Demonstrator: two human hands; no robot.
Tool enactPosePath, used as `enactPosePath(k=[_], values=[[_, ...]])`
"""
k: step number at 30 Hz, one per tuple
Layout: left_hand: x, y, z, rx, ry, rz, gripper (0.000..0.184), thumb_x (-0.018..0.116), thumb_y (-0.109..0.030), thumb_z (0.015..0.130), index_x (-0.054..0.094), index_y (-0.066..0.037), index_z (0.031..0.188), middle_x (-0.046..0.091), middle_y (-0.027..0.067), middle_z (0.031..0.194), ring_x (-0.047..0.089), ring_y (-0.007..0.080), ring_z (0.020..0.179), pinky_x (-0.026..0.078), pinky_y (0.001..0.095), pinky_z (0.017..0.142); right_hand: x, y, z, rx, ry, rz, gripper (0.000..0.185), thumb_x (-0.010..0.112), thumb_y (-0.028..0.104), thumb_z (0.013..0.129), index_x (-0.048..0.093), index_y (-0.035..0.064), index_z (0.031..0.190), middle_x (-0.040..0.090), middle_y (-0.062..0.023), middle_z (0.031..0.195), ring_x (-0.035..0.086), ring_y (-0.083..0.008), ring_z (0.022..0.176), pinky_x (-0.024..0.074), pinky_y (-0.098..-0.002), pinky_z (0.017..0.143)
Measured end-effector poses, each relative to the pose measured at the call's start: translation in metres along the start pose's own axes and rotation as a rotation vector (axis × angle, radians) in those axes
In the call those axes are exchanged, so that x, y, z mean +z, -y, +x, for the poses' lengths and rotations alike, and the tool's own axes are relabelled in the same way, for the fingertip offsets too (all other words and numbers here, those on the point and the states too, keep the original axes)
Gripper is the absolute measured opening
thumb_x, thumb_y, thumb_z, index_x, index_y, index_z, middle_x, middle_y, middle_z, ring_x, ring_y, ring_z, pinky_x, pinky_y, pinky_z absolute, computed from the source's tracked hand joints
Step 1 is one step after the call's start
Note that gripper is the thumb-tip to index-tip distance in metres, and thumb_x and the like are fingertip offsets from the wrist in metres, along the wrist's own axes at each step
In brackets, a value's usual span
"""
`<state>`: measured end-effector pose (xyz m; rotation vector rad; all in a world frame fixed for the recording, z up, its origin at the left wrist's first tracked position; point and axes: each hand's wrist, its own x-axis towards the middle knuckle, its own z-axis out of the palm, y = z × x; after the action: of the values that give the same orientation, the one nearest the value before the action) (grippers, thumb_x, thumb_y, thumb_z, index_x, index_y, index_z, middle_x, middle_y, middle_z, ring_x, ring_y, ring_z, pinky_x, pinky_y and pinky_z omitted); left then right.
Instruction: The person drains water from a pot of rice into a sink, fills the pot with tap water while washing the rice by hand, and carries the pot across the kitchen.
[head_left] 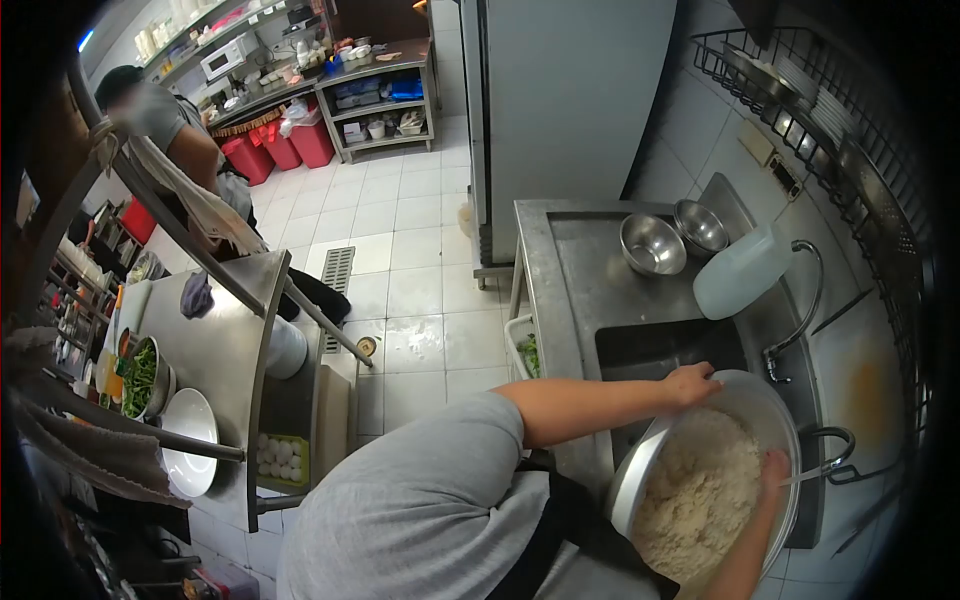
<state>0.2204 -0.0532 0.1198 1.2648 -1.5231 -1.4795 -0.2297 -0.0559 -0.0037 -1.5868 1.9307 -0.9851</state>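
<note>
A large metal bowl (625,480) stands at the sink, holding a pale, crumbly, dough-like mass (695,495). My left hand (690,385) has its fingers curled over the bowl's upper rim. Inside the bowl, near its right wall, is my right hand (773,472), its fingers seemingly stretched out and only partly showing. A whitish streak lies beside that hand by the curved tap (838,440); whether it is running water I cannot tell. The bowl hides part of the dark sink basin (670,345).
Two small steel bowls (652,245) and a translucent plastic jug (742,272) stand on the steel counter (575,270). A dish rack (860,160) hangs above. Behind me, a steel table (215,340) bears a white plate (190,440) and green vegetables (140,380). Another person (190,150) stands beyond.
</note>
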Motion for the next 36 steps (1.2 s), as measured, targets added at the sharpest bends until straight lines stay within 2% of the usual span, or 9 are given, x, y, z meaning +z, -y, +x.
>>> enactPosePath(k=[7, 10, 16, 19, 23, 25, 27, 29, 36], values=[[-0.003, -0.005, -0.002, -0.001, 0.039, 0.080, 0.060, 0.051, -0.044, 0.082, 0.046, -0.001, 0.123, 0.053, 0.0199, 0.119, 0.050, 0.0332, 0.112, 0.038, 0.0373, 0.094, 0.180, 0.173, -0.065, -0.518, 0.220, -0.387, 0.026, 0.050, 0.019, 0.084, 0.058, 0.0011, 0.101, 0.059, -0.0043, 0.088, 0.053, -0.0223, 0.074, 0.0431, -0.0330, 0.068], [-0.002, -0.004, 0.002, 0.011, 0.047, 0.082, 0.059, 0.051, -0.044, 0.082, 0.046, -0.001, 0.123, 0.054, 0.0202, 0.118, 0.051, 0.0332, 0.111, 0.038, 0.0372, 0.093, 0.187, 0.187, -0.157, 0.289, 0.481, 0.866, 0.033, 0.048, 0.021, 0.084, 0.054, 0.0015, 0.110, 0.056, -0.0124, 0.107, 0.052, -0.0269, 0.100, 0.0408, -0.0343, 0.083], [0.000, 0.001, 0.003, 0.033, 0.035, 0.091, 0.060, 0.051, -0.044, 0.082, 0.046, -0.001, 0.122, 0.054, 0.0208, 0.116, 0.051, 0.0336, 0.111, 0.039, 0.0379, 0.093, 0.087, 0.228, -0.233, -0.852, 0.791, -0.654, 0.047, 0.061, 0.027, 0.068, 0.058, 0.0097, 0.111, 0.045, -0.0169, 0.124, 0.038, -0.0351, 0.120, 0.0221, -0.0500, 0.105], [-0.001, -0.001, 0.002, 0.034, 0.036, 0.108, 0.058, 0.049, -0.044, 0.084, 0.045, -0.001, 0.123, 0.053, 0.0208, 0.119, 0.049, 0.0334, 0.112, 0.038, 0.0376, 0.094, 0.080, 0.184, -0.206, -0.907, 0.595, -0.787, 0.047, 0.064, 0.031, 0.061, 0.062, 0.0145, 0.104, 0.043, -0.0144, 0.126, 0.036, -0.0357, 0.121, 0.0192, -0.0595, 0.103], [0.003, 0.003, 0.006, 0.042, 0.026, 0.128, 0.058, 0.048, -0.043, 0.084, 0.045, -0.001, 0.124, 0.052, 0.0209, 0.120, 0.048, 0.0333, 0.113, 0.037, 0.0370, 0.095, 0.107, 0.224, -0.167, -0.745, 0.444, -0.767, 0.050, 0.061, 0.036, 0.065, 0.058, 0.0151, 0.110, 0.040, -0.0094, 0.131, 0.031, -0.0309, 0.125, 0.0183, -0.0586, 0.102], [0.001, 0.004, 0.005, 0.035, 0.037, 0.112, 0.058, 0.048, -0.043, 0.085, 0.045, -0.001, 0.124, 0.052, 0.0208, 0.121, 0.048, 0.0333, 0.114, 0.037, 0.0366, 0.095, 0.122, 0.183, -0.126, -0.223, 0.516, 0.118, 0.053, 0.057, 0.037, 0.071, 0.052, 0.0153, 0.119, 0.036, -0.0089, 0.135, 0.029, -0.0296, 0.127, 0.0187, -0.0575, 0.101], [-0.004, -0.001, -0.001, 0.017, 0.078, 0.058, 0.058, 0.047, -0.043, 0.085, 0.045, -0.001, 0.124, 0.051, 0.0206, 0.121, 0.048, 0.0332, 0.114, 0.036, 0.0362, 0.096, 0.109, 0.159, -0.100, -0.041, 0.473, 0.094, 0.055, 0.051, 0.036, 0.077, 0.044, 0.0153, 0.128, 0.032, -0.0086, 0.138, 0.026, -0.0288, 0.129, 0.0191, -0.0561, 0.102], [-0.002, 0.003, 0.002, 0.034, 0.062, 0.100, 0.058, 0.047, -0.043, 0.085, 0.045, -0.001, 0.124, 0.052, 0.0204, 0.121, 0.048, 0.0332, 0.114, 0.037, 0.0360, 0.095, 0.069, 0.158, -0.098, -0.226, 0.313, -0.819, 0.056, 0.045, 0.032, 0.084, 0.034, 0.0150, 0.136, 0.028, -0.0086, 0.142, 0.023, -0.0283, 0.131, 0.0195, -0.0544, 0.102], [0.000, 0.001, 0.003, 0.036, 0.052, 0.105, 0.059, 0.048, -0.043, 0.085, 0.045, 0.000, 0.124, 0.052, 0.0203, 0.121, 0.049, 0.0333, 0.113, 0.037, 0.0359, 0.094, 0.004, 0.086, -0.194, 0.211, 0.495, -0.746, 0.061, 0.045, 0.021, 0.086, 0.020, 0.0062, 0.140, 0.015, -0.0241, 0.143, 0.014, -0.0395, 0.132, 0.0152, -0.0434, 0.108]])
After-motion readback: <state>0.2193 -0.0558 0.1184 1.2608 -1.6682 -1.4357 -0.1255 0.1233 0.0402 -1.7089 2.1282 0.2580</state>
